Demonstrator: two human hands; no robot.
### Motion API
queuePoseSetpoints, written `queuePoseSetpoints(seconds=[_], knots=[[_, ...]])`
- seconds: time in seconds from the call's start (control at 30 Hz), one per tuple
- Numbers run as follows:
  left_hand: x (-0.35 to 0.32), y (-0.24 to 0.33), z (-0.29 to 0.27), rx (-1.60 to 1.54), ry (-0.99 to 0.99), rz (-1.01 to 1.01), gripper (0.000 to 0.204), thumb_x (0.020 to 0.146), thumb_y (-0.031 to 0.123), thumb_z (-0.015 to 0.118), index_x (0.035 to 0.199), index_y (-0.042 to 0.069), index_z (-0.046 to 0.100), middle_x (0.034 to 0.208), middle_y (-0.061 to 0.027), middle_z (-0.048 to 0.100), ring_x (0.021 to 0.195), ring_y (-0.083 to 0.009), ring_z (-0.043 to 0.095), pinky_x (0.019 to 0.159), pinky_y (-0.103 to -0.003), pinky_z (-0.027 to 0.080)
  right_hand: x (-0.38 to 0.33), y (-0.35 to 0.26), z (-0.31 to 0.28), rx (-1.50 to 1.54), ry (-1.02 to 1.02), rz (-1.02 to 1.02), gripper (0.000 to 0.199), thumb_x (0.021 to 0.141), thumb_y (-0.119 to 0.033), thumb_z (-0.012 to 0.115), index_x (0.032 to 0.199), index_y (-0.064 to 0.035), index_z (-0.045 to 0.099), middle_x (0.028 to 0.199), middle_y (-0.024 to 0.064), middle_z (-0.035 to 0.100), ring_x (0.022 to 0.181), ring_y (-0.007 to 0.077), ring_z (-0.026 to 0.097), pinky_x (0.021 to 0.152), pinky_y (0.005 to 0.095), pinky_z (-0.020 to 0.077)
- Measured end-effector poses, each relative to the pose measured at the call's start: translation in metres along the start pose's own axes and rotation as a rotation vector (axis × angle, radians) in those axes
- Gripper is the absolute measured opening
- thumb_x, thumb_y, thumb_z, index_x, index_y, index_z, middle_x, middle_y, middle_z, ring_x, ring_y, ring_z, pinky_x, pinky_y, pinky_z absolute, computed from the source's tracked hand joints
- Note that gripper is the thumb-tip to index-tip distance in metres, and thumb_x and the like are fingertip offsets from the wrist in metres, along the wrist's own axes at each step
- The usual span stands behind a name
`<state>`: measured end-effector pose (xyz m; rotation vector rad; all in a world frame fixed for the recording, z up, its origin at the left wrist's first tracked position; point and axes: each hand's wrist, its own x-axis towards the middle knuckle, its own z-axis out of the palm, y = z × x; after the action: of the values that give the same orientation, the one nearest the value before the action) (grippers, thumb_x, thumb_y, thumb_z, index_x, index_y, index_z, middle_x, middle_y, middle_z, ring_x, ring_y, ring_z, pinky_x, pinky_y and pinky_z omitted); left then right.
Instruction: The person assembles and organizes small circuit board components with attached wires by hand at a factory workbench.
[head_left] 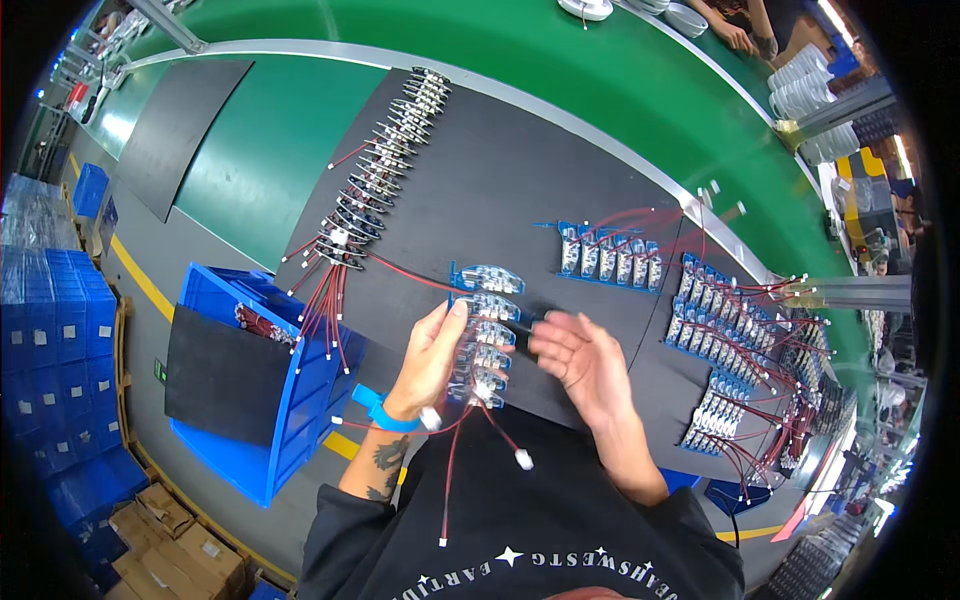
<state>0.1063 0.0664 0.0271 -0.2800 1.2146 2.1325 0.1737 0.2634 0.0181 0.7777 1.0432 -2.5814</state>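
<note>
My left hand (435, 350), with a blue band on its wrist, is closed on the left side of a row of clear blue plastic-cased circuit modules (491, 333). Dark red wires with white plugs (524, 459) dangle from the row's near end. Just beyond it is another module of the same kind (488, 279), with a small gap between; whether it is joined to the row I cannot make out. To the right of the row, my right hand (583, 362) is raised with its palm showing and fingers stretched out, slightly blurred and holding nothing.
A long line of bare circuit boards (385, 160) lies on the black mat (500, 170). Cased modules in rows (610, 257) and wired groups (720, 320) lie to the right. A blue bin (310, 420) stands at the left. Beyond the green conveyor (590, 95) is another person's hand (735, 38).
</note>
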Motion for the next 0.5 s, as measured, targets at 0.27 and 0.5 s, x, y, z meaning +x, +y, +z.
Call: queuePoseSetpoints(seconds=[0.27,0.5], knots=[[-0.013,0.004,-0.035,-0.029,-0.154,-0.182,0.036,0.1,0.031,0.039,0.107,-0.001,0.054,0.073,-0.0091,0.063,0.053,-0.0159,0.061,0.049,-0.029,0.053,0.045,-0.016,0.037,-0.583,-0.349,-0.103,0.022,0.091,-0.008,0.059,0.11,0.0029,0.063,0.091,0.0013,0.065,0.08,0.0053,0.057,0.069,0.02,0.0447],[-0.041,0.029,-0.05,0.06,0.548,0.255,0.05,0.097,0.045,0.038,0.072,0.005,0.053,0.047,-0.0084,0.051,0.034,-0.0163,0.049,0.031,-0.027,0.04,0.091,-0.014,0.041,-1.37,-0.011,-1.1,0.015,0.082,-0.009,0.067,0.095,-0.0008,0.069,0.087,0.0065,0.065,0.081,0.0149,0.055,0.066,0.0265,0.0422]])
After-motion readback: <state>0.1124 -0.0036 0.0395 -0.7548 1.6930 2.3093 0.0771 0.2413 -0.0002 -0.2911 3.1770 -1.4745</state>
